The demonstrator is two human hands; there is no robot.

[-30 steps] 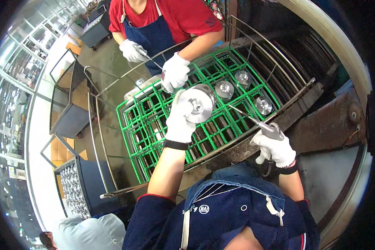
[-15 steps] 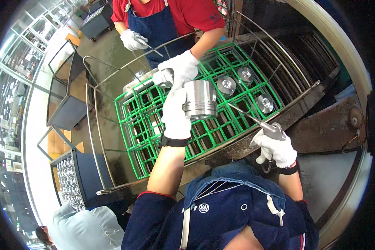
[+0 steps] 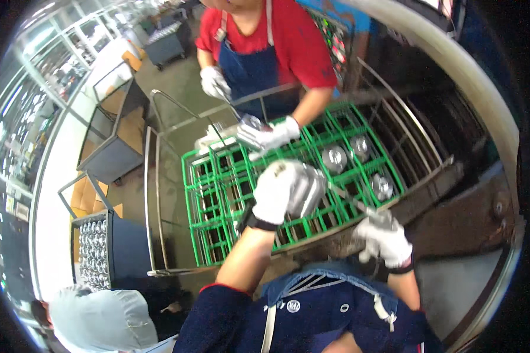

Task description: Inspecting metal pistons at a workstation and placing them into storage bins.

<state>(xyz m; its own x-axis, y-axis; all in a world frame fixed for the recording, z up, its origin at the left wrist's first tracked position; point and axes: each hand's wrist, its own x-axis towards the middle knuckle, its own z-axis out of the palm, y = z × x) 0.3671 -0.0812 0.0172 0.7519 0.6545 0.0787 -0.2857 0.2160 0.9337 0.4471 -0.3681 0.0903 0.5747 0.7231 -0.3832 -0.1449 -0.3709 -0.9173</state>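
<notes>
My left hand (image 3: 275,191), in a white glove, grips a silver metal piston (image 3: 310,189) above a green-coated wire rack (image 3: 193,203). The piston is tilted and blurred by motion. My right hand (image 3: 385,242), gloved too, is closed round a grey air blow gun (image 3: 378,219). Its thin nozzle points up and left, its tip close to the piston's right side; whether they touch I cannot tell. Three more pistons, among them a near one (image 3: 381,186), stand in the rack's right-hand compartments.
Across the rack a co-worker in a red shirt (image 3: 305,50) holds another piston (image 3: 251,134) and a thin tool in gloved hands. Metal rails (image 3: 149,200) surround the rack. Left are carts, one with a tray of pistons (image 3: 94,253), and a person in pale clothing (image 3: 103,320).
My left hand has turned and tilted the piston, bringing it nearer the blow gun's tip. The whole view has shifted. The co-worker's hand and piston have drawn away from mine.
</notes>
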